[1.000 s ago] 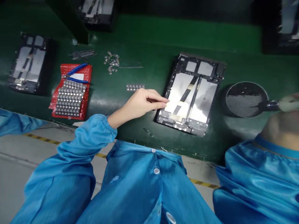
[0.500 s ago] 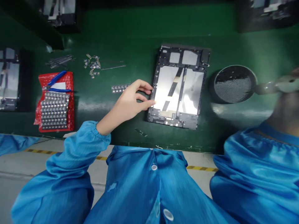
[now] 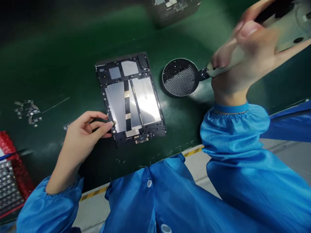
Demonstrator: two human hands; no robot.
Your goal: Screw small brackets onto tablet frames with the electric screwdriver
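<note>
the open tablet (image 3: 131,98) lies flat on the green table (image 3: 60,64), a bit tilted, with its shiny silver inside facing up. the left hand (image 3: 81,137) sits at 9 o'clock from the tablet. its thumb and first fingers (image 3: 107,125) are pinched together on the tablet's left edge, near the bottom corner. the right hand (image 3: 245,51) is up high at 2 o'clock from the tablet, blurry and close to the camera. its fingers are wrapped tight round a pale tool (image 3: 272,29). the tool's dark tip points to the round dish (image 3: 180,77), which sits just beside the tablet at 3 o'clock and is full of tiny dots. i cannot tell if the tip touches the dish.

a little pile of small metal bits (image 3: 27,110) lies far off at 9 o'clock. a red tray (image 3: 11,181) with rows of grey parts is at 8 o'clock, at the picture's edge. another dark tablet frame (image 3: 173,8) sits at 12 o'clock. both arms wear blue sleeves (image 3: 230,139).
</note>
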